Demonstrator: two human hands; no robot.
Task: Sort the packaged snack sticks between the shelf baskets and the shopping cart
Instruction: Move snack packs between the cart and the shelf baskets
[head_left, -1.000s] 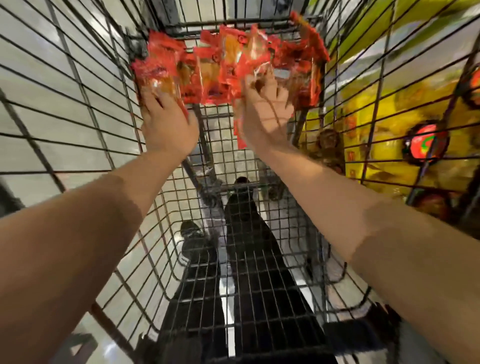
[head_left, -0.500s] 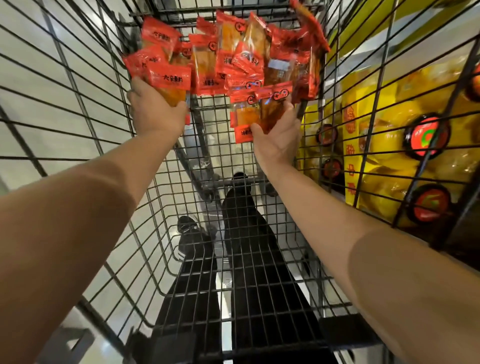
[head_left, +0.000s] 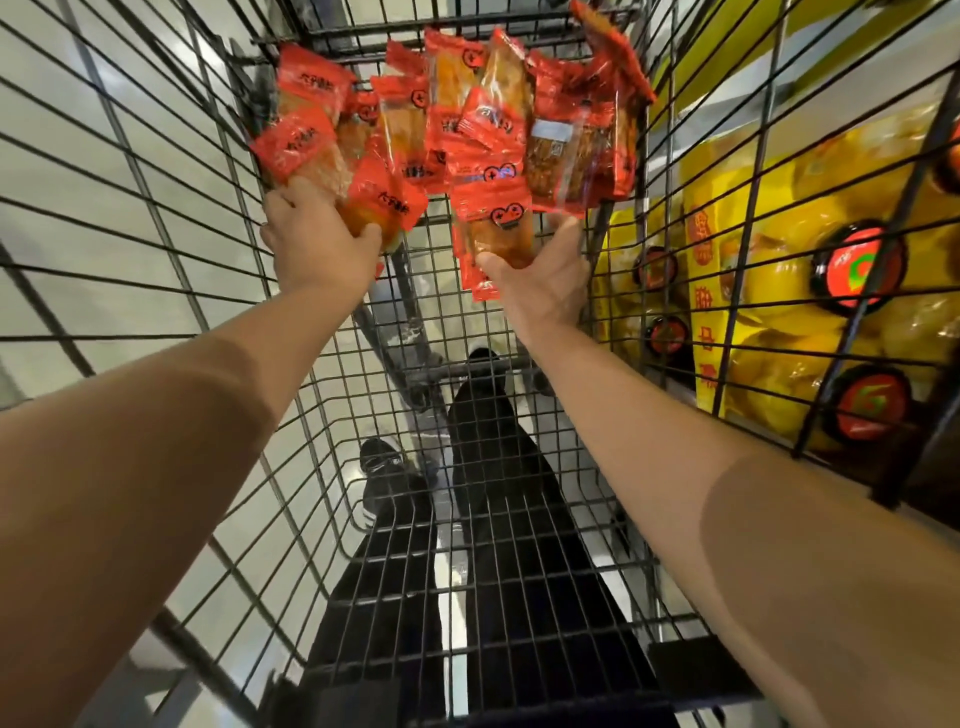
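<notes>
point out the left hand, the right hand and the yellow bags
left hand (head_left: 317, 244), head view, back of the hand
right hand (head_left: 545, 280), head view, back of the hand
yellow bags (head_left: 779, 291), head view, front of one bag

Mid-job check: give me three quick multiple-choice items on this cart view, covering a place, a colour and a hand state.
1. Where does the pile of snack packets lie?
A. far end of the shopping cart
B. on the floor
C. on the yellow bags

2. Main colour of the packets?
A. blue
B. red
C. green

3. What is the left hand doing?
A. hanging idle
B. pressing the cart wire
C. gripping a packet

Answers: 1 A, they sit inside the wire walls; 2 B, red wrappers throughout; 3 C, thumb and fingers curl round a packet. The right hand holds another.
</notes>
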